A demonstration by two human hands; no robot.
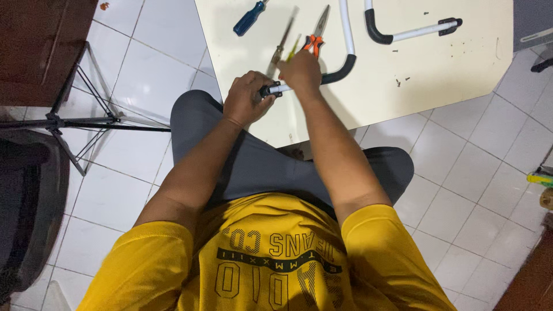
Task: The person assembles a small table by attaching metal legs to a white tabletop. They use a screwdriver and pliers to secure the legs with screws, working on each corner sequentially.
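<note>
White tube (346, 34) with black end fitting: left hand (247, 98) clenched on fitting, right hand (300, 72) grasping tube, on table (461, 75).

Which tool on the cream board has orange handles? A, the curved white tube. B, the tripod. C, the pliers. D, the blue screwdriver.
C: the pliers lie on the cream board with orange grips, just beyond the right hand.
</note>
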